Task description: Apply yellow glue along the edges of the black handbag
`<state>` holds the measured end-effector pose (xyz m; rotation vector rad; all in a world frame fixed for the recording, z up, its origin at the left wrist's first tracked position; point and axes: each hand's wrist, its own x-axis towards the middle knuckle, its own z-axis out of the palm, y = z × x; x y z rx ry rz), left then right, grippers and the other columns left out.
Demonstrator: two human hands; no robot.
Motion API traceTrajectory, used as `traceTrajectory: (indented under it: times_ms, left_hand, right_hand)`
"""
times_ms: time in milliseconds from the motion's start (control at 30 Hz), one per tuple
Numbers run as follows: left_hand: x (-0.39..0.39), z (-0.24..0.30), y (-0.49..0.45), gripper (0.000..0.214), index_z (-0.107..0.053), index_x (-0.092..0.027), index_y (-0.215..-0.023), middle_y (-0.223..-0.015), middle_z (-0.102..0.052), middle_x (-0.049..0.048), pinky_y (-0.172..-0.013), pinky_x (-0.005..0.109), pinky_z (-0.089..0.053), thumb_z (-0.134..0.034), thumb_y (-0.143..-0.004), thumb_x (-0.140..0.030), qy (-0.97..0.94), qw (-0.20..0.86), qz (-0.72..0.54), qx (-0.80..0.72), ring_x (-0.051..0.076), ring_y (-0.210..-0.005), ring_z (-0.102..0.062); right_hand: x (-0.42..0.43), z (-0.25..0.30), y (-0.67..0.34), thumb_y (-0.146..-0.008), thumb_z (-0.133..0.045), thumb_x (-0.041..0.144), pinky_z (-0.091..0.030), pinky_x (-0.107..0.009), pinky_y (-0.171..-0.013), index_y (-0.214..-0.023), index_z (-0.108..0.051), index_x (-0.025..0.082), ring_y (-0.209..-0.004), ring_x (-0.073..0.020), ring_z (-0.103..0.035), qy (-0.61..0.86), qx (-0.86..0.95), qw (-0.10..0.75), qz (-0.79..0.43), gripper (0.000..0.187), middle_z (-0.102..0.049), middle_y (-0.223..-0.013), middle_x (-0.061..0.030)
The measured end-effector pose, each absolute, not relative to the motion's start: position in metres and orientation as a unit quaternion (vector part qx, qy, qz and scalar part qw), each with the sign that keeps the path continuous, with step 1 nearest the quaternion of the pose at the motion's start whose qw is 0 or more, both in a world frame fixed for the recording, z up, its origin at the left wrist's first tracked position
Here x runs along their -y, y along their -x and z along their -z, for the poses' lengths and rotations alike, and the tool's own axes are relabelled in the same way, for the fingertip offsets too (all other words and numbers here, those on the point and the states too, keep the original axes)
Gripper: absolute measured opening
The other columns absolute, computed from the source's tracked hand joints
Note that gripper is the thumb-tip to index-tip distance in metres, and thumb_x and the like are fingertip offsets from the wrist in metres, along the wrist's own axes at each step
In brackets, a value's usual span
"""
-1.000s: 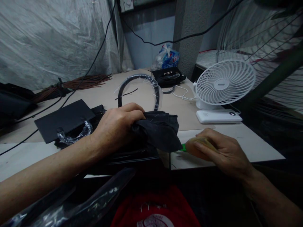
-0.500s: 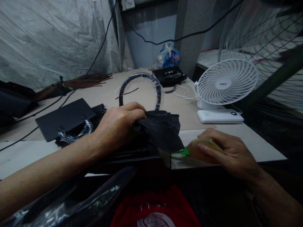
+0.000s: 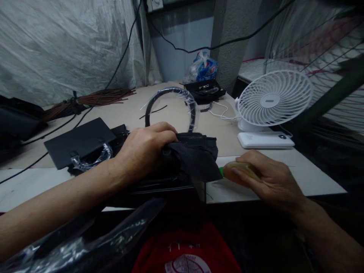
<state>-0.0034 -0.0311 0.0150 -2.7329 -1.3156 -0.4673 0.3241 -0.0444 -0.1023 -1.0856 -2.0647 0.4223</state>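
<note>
Two hands [image 3: 150,144] [image 3: 270,176], centre and right; one bottle [image 3: 236,171], right of centre; one fan [image 3: 270,100], one power bank [image 3: 263,140], right; one brown bundle [image 3: 104,98], upper left.

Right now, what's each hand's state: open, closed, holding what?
Left hand: closed, holding soft black folded material.
Right hand: closed, holding a translucent amber bottle with a green tip.

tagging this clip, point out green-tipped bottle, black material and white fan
Green-tipped bottle [image 3: 231,168], head view: its amber body
Black material [image 3: 199,162], head view: its drooping flap
White fan [image 3: 270,101], head view: its hub
</note>
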Motion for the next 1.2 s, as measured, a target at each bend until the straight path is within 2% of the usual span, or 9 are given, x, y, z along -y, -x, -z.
traceTrajectory:
  times_ms: [133, 233, 400, 567, 700, 833, 1000, 1100, 1200]
  left_hand:
    - [0.031, -0.015, 0.004, 0.018, -0.077, -0.017, -0.099, -0.115, -0.076, 0.0086, -0.082, 0.033, -0.062, -0.063, -0.088, -0.015, 0.89, 0.037, 0.151, 0.428, 0.022, -0.092, -0.076]
    - [0.031, -0.014, 0.005, 0.018, -0.077, -0.018, -0.1, -0.115, -0.076, 0.0081, -0.081, 0.032, -0.061, -0.064, -0.088, -0.015, 0.89, 0.038, 0.158, 0.427, 0.022, -0.093, -0.075]
    - [0.033, -0.015, 0.005, 0.017, -0.077, -0.019, -0.099, -0.115, -0.076, 0.0077, -0.079, 0.03, -0.06, -0.063, -0.088, -0.017, 0.889, 0.038, 0.156, 0.428, 0.022, -0.094, -0.075]
    - [0.035, -0.015, 0.004, 0.017, -0.076, -0.017, -0.098, -0.115, -0.076, 0.0083, -0.078, 0.032, -0.06, -0.062, -0.088, -0.017, 0.893, 0.04, 0.16, 0.419, 0.023, -0.092, -0.076]
    - [0.035, -0.014, 0.004, 0.017, -0.076, -0.018, -0.099, -0.115, -0.076, 0.0081, -0.079, 0.031, -0.061, -0.063, -0.089, -0.017, 0.892, 0.043, 0.164, 0.42, 0.022, -0.093, -0.075]
    - [0.036, -0.012, 0.004, 0.017, -0.076, -0.018, -0.1, -0.114, -0.077, 0.0077, -0.077, 0.031, -0.061, -0.063, -0.089, -0.016, 0.892, 0.05, 0.167, 0.417, 0.022, -0.091, -0.076]
    - [0.037, -0.011, 0.005, 0.019, -0.076, -0.019, -0.1, -0.115, -0.076, 0.0075, -0.078, 0.031, -0.061, -0.062, -0.089, -0.016, 0.896, 0.052, 0.168, 0.407, 0.022, -0.092, -0.075]
    - [0.038, -0.011, 0.005, 0.018, -0.076, -0.02, -0.099, -0.115, -0.076, 0.0058, -0.078, 0.028, -0.059, -0.059, -0.092, -0.019, 0.893, 0.049, 0.16, 0.417, 0.021, -0.093, -0.075]
    - [0.041, -0.011, 0.005, 0.018, -0.075, -0.021, -0.099, -0.115, -0.076, 0.0052, -0.078, 0.027, -0.059, -0.057, -0.093, -0.022, 0.892, 0.044, 0.159, 0.421, 0.02, -0.093, -0.074]
  right_hand:
    - [0.046, 0.102, -0.327, -0.098, -0.065, 0.045, -0.047, -0.034, -0.061, -0.089, -0.07, 0.028, -0.068, -0.0196, -0.064, 0.448, 0.786, 0.353, -0.237, 0.019, -0.069, -0.081, 0.0009]
    - [0.05, 0.103, -0.33, -0.097, -0.066, 0.046, -0.047, -0.034, -0.062, -0.091, -0.07, 0.029, -0.069, -0.0209, -0.064, 0.459, 0.777, 0.359, -0.24, 0.019, -0.07, -0.082, -0.0002]
    - [0.059, 0.105, -0.328, -0.101, -0.061, 0.044, -0.047, -0.033, -0.059, -0.086, -0.069, 0.027, -0.066, -0.0191, -0.062, 0.43, 0.795, 0.319, -0.285, 0.025, -0.067, -0.078, -0.0001]
    - [0.063, 0.106, -0.328, -0.1, -0.064, 0.041, -0.047, -0.032, -0.061, -0.089, -0.069, 0.028, -0.066, -0.0177, -0.062, 0.436, 0.782, 0.378, -0.235, 0.018, -0.066, -0.08, 0.0015]
    - [0.066, 0.11, -0.33, -0.102, -0.063, 0.038, -0.049, -0.03, -0.059, -0.087, -0.069, 0.027, -0.067, -0.0164, -0.063, 0.417, 0.791, 0.337, -0.294, 0.019, -0.066, -0.08, 0.0016]
    - [0.068, 0.112, -0.329, -0.1, -0.064, 0.036, -0.049, -0.03, -0.062, -0.09, -0.07, 0.026, -0.069, -0.0169, -0.064, 0.436, 0.779, 0.376, -0.248, 0.015, -0.068, -0.082, 0.0003]
    - [0.068, 0.116, -0.33, -0.101, -0.061, 0.04, -0.049, -0.03, -0.059, -0.085, -0.069, 0.025, -0.067, -0.0175, -0.063, 0.425, 0.782, 0.327, -0.317, 0.023, -0.066, -0.079, -0.0007]
    - [0.07, 0.117, -0.331, -0.1, -0.063, 0.039, -0.05, -0.031, -0.061, -0.089, -0.071, 0.026, -0.069, -0.0179, -0.064, 0.437, 0.773, 0.36, -0.286, 0.019, -0.067, -0.082, -0.0009]
    - [0.075, 0.116, -0.331, -0.102, -0.062, 0.04, -0.049, -0.03, -0.059, -0.088, -0.07, 0.026, -0.067, -0.0177, -0.063, 0.427, 0.78, 0.344, -0.302, 0.021, -0.066, -0.08, -0.0003]
